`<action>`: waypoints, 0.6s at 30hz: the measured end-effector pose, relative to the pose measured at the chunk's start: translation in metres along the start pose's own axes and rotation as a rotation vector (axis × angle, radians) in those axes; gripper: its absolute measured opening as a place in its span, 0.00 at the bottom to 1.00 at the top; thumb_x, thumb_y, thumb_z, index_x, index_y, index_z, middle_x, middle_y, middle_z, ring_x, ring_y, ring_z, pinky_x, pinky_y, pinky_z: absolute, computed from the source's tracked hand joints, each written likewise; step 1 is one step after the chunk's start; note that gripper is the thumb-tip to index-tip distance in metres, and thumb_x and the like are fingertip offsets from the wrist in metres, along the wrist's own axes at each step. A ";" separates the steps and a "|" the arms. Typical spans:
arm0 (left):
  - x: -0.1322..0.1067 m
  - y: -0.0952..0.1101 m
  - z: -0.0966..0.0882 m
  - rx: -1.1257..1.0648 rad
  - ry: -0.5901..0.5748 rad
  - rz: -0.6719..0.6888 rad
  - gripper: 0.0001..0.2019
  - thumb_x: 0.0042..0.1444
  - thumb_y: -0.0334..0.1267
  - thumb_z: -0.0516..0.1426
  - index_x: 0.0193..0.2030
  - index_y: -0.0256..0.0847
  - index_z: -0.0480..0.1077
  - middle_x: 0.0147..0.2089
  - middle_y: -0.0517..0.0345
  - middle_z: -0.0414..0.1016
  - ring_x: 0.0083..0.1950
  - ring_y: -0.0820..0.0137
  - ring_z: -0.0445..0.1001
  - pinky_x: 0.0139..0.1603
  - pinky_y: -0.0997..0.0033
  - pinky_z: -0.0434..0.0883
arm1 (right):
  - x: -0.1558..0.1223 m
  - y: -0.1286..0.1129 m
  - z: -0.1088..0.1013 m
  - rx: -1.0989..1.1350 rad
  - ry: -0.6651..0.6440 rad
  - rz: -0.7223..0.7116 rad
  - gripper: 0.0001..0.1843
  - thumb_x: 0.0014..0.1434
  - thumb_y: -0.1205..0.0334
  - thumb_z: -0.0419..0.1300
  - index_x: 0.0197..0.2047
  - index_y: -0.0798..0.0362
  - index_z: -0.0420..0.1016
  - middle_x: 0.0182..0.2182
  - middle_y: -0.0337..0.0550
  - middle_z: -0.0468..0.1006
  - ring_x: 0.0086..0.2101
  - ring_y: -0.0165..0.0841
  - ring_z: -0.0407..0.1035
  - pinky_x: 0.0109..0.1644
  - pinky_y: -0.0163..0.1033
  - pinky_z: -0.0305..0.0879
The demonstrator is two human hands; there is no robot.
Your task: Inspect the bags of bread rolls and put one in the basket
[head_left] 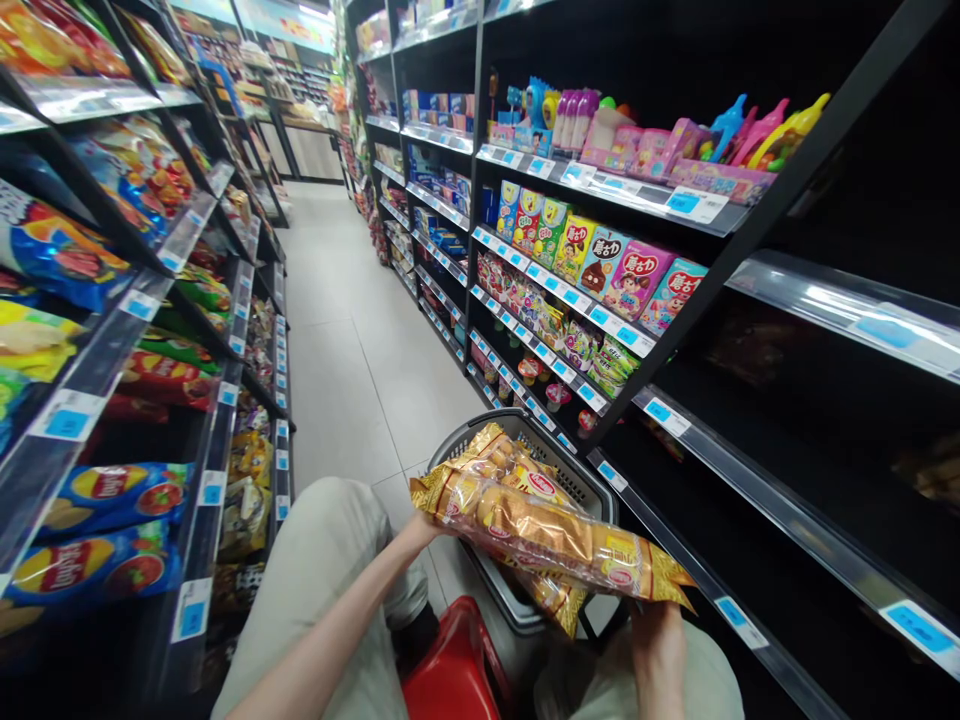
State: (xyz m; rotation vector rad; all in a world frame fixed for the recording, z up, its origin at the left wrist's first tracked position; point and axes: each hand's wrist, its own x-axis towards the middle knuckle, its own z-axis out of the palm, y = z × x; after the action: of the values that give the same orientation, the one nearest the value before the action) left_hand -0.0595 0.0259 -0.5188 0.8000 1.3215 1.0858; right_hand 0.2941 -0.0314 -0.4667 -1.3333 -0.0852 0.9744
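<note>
A long gold-and-clear pack of round buns or cakes is held level between my two hands, above a dark grey shopping basket. My left hand grips its left end, with the fingers mostly hidden behind the wrapper. At the other end, my right hand is closed under the pack's right tip. Beneath it, similar gold packs lie slanted in the basket, one sticking out over the near rim. The held pack covers much of them.
A red plastic stool stands between my knees. Snack shelves rise close on the left. Shelves on the right hold candy boxes and toys, with a dark bay nearer me. The tiled aisle runs ahead to a counter.
</note>
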 end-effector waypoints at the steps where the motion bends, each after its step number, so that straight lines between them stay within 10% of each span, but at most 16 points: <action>1: 0.000 0.000 0.000 -0.005 0.003 -0.002 0.29 0.13 0.33 0.72 0.30 0.36 0.70 0.36 0.49 0.79 0.45 0.53 0.74 0.52 0.53 0.70 | 0.000 0.000 0.000 0.000 -0.001 0.001 0.29 0.23 0.50 0.60 0.34 0.47 0.71 0.49 0.42 0.75 0.52 0.46 0.65 0.26 0.34 0.65; 18: -0.001 0.001 0.000 -0.033 0.028 -0.009 0.27 0.16 0.30 0.70 0.31 0.35 0.71 0.34 0.49 0.79 0.45 0.52 0.73 0.51 0.55 0.70 | 0.003 0.004 -0.004 0.015 -0.011 -0.011 0.22 0.28 0.52 0.60 0.32 0.49 0.71 0.49 0.42 0.75 0.52 0.40 0.67 0.31 0.31 0.70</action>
State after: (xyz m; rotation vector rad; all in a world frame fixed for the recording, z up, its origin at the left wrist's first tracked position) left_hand -0.0596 0.0252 -0.5170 0.7561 1.3266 1.1123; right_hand 0.2955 -0.0331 -0.4727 -1.3123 -0.0931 0.9717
